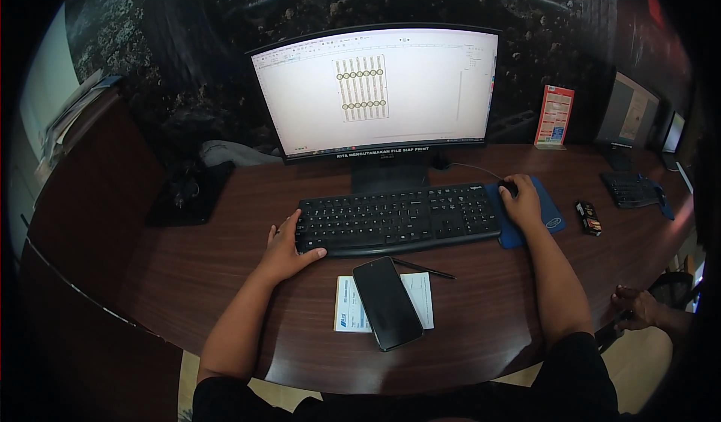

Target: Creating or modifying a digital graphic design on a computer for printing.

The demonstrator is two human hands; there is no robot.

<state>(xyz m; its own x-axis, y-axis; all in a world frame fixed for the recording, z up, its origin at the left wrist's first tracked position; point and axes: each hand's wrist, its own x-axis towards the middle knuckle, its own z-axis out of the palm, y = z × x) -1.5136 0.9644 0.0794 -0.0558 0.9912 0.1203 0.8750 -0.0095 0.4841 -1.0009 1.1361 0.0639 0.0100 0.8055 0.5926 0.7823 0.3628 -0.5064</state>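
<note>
Left hand (285, 248): grip loose, fingers spread, resting on the left end of the black keyboard (396, 219), thumb along its front edge. Right hand (520, 200): grip curled over the black mouse (508, 187), which sits on a blue mouse pad (547, 213) touching the keyboard's right end. Just in front of the keyboard: dark phone (387, 302) lying on a white paper slip (347, 311), pen (424, 269) beside it. Monitor (375, 91) behind the keyboard, all on the brown wooden surface (195, 272).
</note>
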